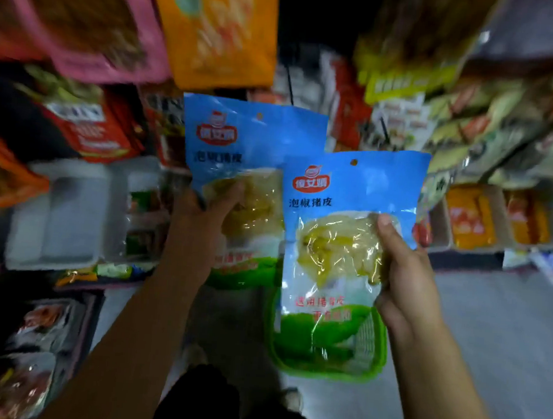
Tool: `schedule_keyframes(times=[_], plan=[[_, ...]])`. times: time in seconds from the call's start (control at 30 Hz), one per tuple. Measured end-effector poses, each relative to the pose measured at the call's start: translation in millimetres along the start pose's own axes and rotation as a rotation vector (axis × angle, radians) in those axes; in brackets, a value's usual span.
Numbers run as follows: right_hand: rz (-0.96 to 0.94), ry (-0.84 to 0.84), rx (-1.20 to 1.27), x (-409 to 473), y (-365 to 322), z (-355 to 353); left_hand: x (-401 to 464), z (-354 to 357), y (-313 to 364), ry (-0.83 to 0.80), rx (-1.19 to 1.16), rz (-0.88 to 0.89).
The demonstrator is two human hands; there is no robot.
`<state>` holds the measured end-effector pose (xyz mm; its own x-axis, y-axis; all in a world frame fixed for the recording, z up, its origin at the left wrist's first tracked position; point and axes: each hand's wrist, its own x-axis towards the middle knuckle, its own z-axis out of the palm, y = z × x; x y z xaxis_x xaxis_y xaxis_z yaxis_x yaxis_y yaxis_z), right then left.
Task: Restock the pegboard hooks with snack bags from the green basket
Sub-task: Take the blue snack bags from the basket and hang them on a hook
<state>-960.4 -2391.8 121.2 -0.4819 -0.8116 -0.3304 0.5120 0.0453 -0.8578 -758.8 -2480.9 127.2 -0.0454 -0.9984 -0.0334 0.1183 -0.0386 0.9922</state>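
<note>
Head view: dim overall, dark patch at top centre and deep shadow lower left. Strong motion blur across hanging packets (pixel 212 28) and shelf goods at the edges; wide-angle stretch bends them outward. Sharpest area is the centre: the front blue snack bag (pixel 349 221), print legible, with small glare streaks on its clear film. Grey floor (pixel 489 322) reflects soft light, right side brightest.

A pale grey floor (pixel 488 338) fills the lower right of the frame. A green basket (pixel 374 363) sits directly on it at lower centre. Along the floor's upper right edge stand low display boxes (pixel 470 219) of orange packets, blurred.
</note>
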Motion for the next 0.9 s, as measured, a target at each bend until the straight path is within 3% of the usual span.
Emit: schedule_keyframes(times=[0.17, 0.43, 0.67, 0.8, 0.9], plan=[[-0.136, -0.182, 0.001, -4, -61, 96, 27, -38, 102, 0.117, -0.102, 0.255], [-0.446, -0.451, 0.023, -18, -130, 239, 76, -88, 235, -0.017, -0.243, 0.545], [-0.65, -0.55, 0.014, -7, -137, 347, 120, -141, 307, -0.197, -0.29, 0.597], [-0.727, -0.54, 0.044, 2, -137, 375, 135, -162, 332, -0.414, -0.286, 0.509], [-0.752, -0.521, 0.023, 10, -141, 380, 141, -168, 353, -0.397, -0.266, 0.548]])
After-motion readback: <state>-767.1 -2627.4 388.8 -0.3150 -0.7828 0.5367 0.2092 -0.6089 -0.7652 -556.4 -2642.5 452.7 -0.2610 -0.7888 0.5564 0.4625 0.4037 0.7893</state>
